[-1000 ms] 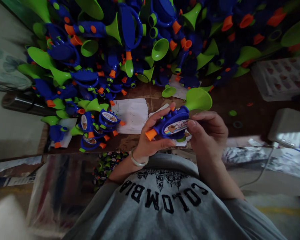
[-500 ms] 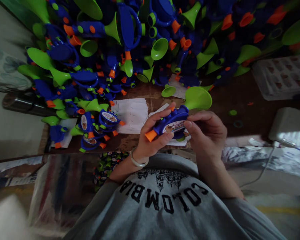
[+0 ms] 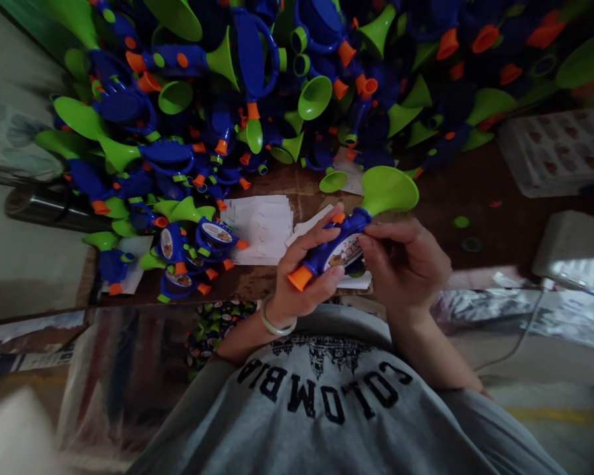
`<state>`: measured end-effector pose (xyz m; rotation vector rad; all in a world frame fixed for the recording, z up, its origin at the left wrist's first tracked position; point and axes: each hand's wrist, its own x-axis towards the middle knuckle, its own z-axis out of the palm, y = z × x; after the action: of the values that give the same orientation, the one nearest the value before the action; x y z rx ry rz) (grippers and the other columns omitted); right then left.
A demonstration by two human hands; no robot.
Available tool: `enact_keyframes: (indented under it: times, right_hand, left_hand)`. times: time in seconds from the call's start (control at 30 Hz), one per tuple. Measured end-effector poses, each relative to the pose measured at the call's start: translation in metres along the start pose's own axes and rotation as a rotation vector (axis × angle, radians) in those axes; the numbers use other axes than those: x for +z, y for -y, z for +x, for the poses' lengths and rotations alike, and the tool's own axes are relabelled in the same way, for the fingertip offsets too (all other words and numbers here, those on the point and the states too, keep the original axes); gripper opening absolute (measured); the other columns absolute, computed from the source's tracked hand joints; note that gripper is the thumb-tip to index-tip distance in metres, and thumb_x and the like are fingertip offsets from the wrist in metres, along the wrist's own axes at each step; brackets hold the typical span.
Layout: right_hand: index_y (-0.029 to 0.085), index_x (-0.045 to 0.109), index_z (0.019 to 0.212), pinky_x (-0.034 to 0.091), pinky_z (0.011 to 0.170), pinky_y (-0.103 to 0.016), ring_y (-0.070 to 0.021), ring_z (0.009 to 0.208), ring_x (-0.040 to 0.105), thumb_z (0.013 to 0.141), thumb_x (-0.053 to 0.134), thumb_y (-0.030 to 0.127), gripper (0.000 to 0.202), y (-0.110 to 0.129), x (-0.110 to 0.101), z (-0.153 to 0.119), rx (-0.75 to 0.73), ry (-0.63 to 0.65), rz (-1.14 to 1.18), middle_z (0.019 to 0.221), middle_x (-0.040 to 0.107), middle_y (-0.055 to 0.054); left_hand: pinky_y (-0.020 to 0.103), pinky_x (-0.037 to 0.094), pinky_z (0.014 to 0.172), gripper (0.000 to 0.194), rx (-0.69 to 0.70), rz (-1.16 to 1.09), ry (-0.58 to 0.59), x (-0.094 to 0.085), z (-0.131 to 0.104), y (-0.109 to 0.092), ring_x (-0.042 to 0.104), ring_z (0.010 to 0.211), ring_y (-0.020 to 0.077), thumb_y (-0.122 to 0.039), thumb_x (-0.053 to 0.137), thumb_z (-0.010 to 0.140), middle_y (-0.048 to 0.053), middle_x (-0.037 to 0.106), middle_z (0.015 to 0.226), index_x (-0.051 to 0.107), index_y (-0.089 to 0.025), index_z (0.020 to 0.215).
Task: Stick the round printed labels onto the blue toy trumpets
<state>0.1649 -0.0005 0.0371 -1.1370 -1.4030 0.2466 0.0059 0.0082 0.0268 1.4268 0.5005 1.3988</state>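
Observation:
A blue toy trumpet (image 3: 350, 227) with a green bell and an orange mouthpiece is held in front of my chest. My left hand (image 3: 299, 287) wraps round its mouthpiece end, thumb below and fingers above. An oval picture sticker (image 3: 344, 253) lies on the blue side that faces me. The thumb and index finger of my right hand (image 3: 413, 267) are closed at the sticker's right end, against the trumpet's body near the bell. Whether they pinch the sticker's edge or only press on it is hidden. Under the trumpet lie white sheets (image 3: 354, 282), partly covered.
A large heap of similar trumpets (image 3: 257, 59) fills the back of the table. Several stickered ones (image 3: 215, 232) lie at the left, beside a stack of white paper (image 3: 257, 231). A dark cylinder (image 3: 44, 206), a clear tray (image 3: 557, 155) and a white box with a cable (image 3: 569, 247) stand around.
The trumpet has tilted slightly in my left hand, its bell shifting a little left and up. My right thumb and index finger have moved slightly left along the sticker.

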Motion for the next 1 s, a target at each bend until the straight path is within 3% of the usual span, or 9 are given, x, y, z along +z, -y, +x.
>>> enact_keyframes:
  times: [0.1,0.2,0.3,0.4,0.5,0.53,0.63,0.83,1.0]
  right_hand:
    - [0.035,0.064,0.141,0.050,0.063,-0.031,-0.0171,0.082,0.066,0.088,0.085,0.031,0.058,-0.006,0.002,0.004,-0.064,-0.089,-0.122,0.108,0.072,-0.001]
    - [0.033,0.033,0.166,0.056,0.072,-0.038,-0.0269,0.106,0.066,0.083,0.086,0.058,0.102,-0.016,0.000,0.012,-0.121,-0.211,-0.249,0.143,0.056,-0.014]
    - [0.032,0.026,0.168,0.061,0.086,-0.050,-0.0324,0.116,0.067,0.097,0.063,0.067,0.087,-0.034,-0.011,0.016,-0.037,-0.099,-0.334,0.143,0.057,-0.017]
    - [0.029,0.037,0.162,0.058,0.102,-0.060,-0.0351,0.120,0.068,0.102,0.055,0.065,0.072,-0.058,-0.025,0.013,0.083,0.203,-0.471,0.134,0.068,-0.015]
    - [0.018,0.043,0.160,0.050,0.112,-0.070,-0.0451,0.136,0.062,0.096,0.062,0.068,0.083,-0.081,-0.027,0.009,0.217,0.518,-0.615,0.147,0.066,-0.023]
    - [0.015,0.040,0.162,0.049,0.113,-0.071,-0.0479,0.140,0.058,0.094,0.065,0.066,0.088,-0.086,-0.025,0.007,0.271,0.605,-0.630,0.153,0.061,-0.025]
    - [0.014,0.029,0.169,0.043,0.119,-0.074,-0.0515,0.151,0.049,0.090,0.073,0.055,0.099,-0.092,-0.010,0.005,0.396,0.806,-0.610,0.165,0.050,-0.028]
    - [0.020,0.028,0.171,0.036,0.120,-0.083,-0.0526,0.164,0.032,0.087,0.078,0.042,0.099,-0.096,0.008,0.003,0.437,0.934,-0.584,0.170,0.047,-0.026]
    - [0.024,0.033,0.169,0.037,0.119,-0.083,-0.0507,0.164,0.032,0.085,0.078,0.036,0.095,-0.100,0.013,0.006,0.340,0.951,-0.564,0.169,0.048,-0.023]
  left_hand:
    - [0.053,0.042,0.134,0.049,0.002,0.042,-0.007,0.003,-0.002,0.000,0.050,0.160,0.0305,-0.022,0.071,0.099,0.006,0.056,0.168,0.063,-0.033,0.145]
    - [0.052,0.049,0.129,0.048,0.008,0.132,-0.035,-0.003,-0.002,-0.003,0.055,0.155,0.0303,-0.023,0.069,0.100,0.007,0.059,0.165,0.061,-0.033,0.146]
    - [0.049,0.049,0.129,0.045,0.200,0.443,-0.169,-0.038,0.001,-0.015,0.057,0.154,0.0277,-0.021,0.069,0.099,0.004,0.064,0.160,0.064,-0.032,0.143]
    - [0.059,0.038,0.135,0.044,0.430,1.014,-0.407,-0.102,0.000,-0.035,0.052,0.157,0.0321,-0.022,0.073,0.096,0.007,0.059,0.164,0.068,-0.026,0.140]
    - [0.062,0.032,0.138,0.050,0.244,1.377,-0.405,-0.168,-0.009,-0.053,0.041,0.163,0.0388,-0.038,0.078,0.093,0.004,0.047,0.174,0.068,-0.026,0.141]
    - [0.062,0.024,0.141,0.055,0.051,1.412,-0.346,-0.185,-0.013,-0.057,0.028,0.169,0.0412,-0.045,0.081,0.091,-0.002,0.038,0.179,0.067,-0.029,0.142]
    - [0.072,0.007,0.141,0.072,-0.270,1.412,-0.169,-0.214,-0.025,-0.061,0.007,0.171,0.0513,-0.065,0.092,0.073,-0.010,0.027,0.183,0.072,-0.034,0.135]
    - [0.074,-0.007,0.138,0.074,-0.285,1.453,-0.079,-0.220,-0.034,-0.059,0.002,0.172,0.0502,-0.061,0.091,0.076,-0.004,0.029,0.183,0.071,-0.035,0.141]
    - [0.071,0.002,0.139,0.056,-0.107,1.447,-0.164,-0.186,-0.033,-0.041,0.013,0.173,0.0437,-0.053,0.083,0.087,0.010,0.047,0.173,0.074,-0.028,0.137]
